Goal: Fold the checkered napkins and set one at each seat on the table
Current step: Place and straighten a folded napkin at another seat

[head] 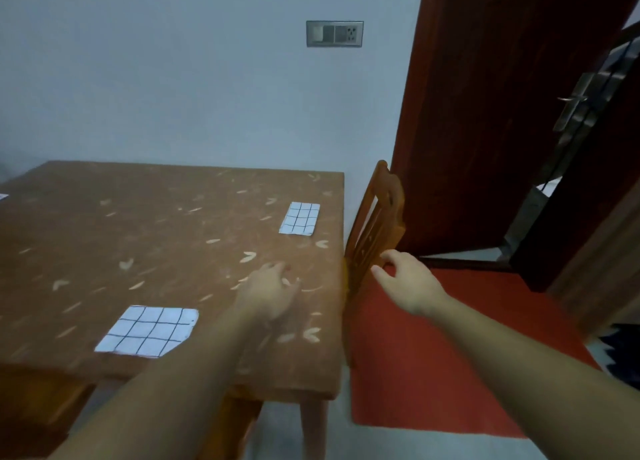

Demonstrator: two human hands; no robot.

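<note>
Two folded white napkins with black check lines lie flat on the brown patterned table (166, 238). One napkin (148, 331) is near the front edge, the other napkin (300, 218) near the right edge by the chair. A sliver of a third napkin (2, 196) shows at the far left edge. My left hand (270, 293) hovers over the table's right part, fingers loosely curled, holding nothing. My right hand (405, 283) hangs beyond the table's right edge beside the chair, fingers relaxed and empty.
A wooden chair (375, 227) stands pushed against the table's right side. A red mat (450, 349) covers the floor to the right. A dark red door (485, 113) stands open behind it. The wall backs the table's far edge.
</note>
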